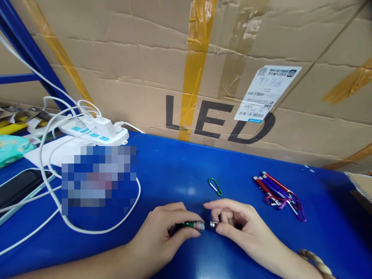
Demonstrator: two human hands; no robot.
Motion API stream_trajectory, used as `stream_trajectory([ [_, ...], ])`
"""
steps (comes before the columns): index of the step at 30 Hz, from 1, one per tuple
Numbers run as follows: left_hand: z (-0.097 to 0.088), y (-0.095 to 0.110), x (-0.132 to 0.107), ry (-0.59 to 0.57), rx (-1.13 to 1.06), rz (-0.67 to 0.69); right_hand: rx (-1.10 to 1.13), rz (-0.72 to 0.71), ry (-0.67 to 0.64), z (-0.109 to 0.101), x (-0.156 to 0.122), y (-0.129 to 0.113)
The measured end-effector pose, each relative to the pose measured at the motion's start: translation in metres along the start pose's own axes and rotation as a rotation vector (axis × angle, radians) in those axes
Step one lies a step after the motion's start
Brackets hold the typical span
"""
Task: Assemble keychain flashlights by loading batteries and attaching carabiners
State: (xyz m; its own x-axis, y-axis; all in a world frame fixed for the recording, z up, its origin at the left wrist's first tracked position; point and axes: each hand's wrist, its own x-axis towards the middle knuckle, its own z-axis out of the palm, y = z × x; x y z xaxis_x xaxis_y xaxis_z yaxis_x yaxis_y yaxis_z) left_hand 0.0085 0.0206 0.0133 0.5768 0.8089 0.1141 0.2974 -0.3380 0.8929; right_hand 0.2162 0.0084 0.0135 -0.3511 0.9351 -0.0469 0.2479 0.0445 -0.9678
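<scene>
My left hand [167,232] is closed round a slim green metal tube [190,224], like a small penlight body, with its silvery end poking out to the right between thumb and fingers. Facing it across a narrow gap, my right hand [236,224] pinches a short silver metal end piece [213,224] between thumb and fingers. Tube and end piece are apart. Just beyond my hands a green carabiner [215,186] lies on the blue table [174,166]. To the right rest several slim red and purple metal penlights [276,188] with carabiners attached.
A tall cardboard box [139,77] marked LED stands along the table's back edge. On the left are a white power strip [116,133] with plugs, looping white cables [87,231], a phone [23,186] and a blurred-out patch. A notebook-like edge [360,184] shows at far right.
</scene>
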Motion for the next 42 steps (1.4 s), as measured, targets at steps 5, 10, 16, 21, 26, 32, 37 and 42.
stream_trajectory([
  [5,0.000,0.001,-0.002,-0.026,0.075,0.077,0.187,0.151,-0.074,0.005,0.001,-0.004],
  [10,0.001,0.001,-0.004,-0.064,0.072,0.205,0.236,0.257,-0.087,0.006,0.004,-0.007],
  [16,0.002,0.002,-0.007,-0.015,0.146,0.433,0.056,0.222,-0.035,0.010,0.004,-0.006],
  [21,0.005,-0.002,-0.011,0.034,0.262,0.551,0.014,0.130,-0.047,0.013,0.000,-0.006],
  [26,0.006,-0.002,-0.017,0.094,0.451,0.615,0.020,0.119,-0.056,0.017,0.000,-0.008],
  [32,0.005,-0.003,-0.016,0.193,0.541,0.664,0.023,0.166,-0.087,0.013,0.000,-0.010],
  [37,0.008,-0.007,-0.014,0.199,0.422,0.640,0.108,0.190,-0.138,0.009,0.002,-0.012],
  [42,0.007,-0.006,-0.012,0.143,0.285,0.551,0.168,0.173,-0.123,0.008,0.003,-0.010],
])
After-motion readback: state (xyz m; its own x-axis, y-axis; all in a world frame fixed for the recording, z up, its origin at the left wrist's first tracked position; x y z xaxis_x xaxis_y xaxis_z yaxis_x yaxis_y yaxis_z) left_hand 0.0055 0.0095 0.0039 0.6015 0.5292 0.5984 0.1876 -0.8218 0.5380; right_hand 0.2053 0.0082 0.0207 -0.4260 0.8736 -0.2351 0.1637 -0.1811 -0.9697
